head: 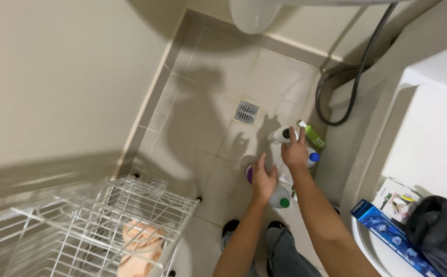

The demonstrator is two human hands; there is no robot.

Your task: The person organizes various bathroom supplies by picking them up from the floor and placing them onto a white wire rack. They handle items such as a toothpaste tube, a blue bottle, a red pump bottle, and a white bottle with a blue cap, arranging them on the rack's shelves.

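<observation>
Several cleaning bottles stand on the beige tiled floor [203, 77] near the right wall. My left hand [263, 179] reaches down over a bottle with a purple cap [249, 174] and beside a white bottle with a green cap [282, 199]; whether it grips one I cannot tell. My right hand [295, 151] hovers with fingers spread just above a white bottle with a dark cap [283, 134]. A green bottle [314, 136] lies tilted behind it, and a bottle with a blue cap [313, 157] shows beside my right wrist.
A square metal floor drain [246, 112] sits in the floor. A grey hose [354, 82] loops down the right wall. A white wire rack [105, 225] holding a peach cloth [140, 246] stands at lower left. At right, a white basin rim [369, 251] carries a blue box [387, 233] and dark cloth [441, 231].
</observation>
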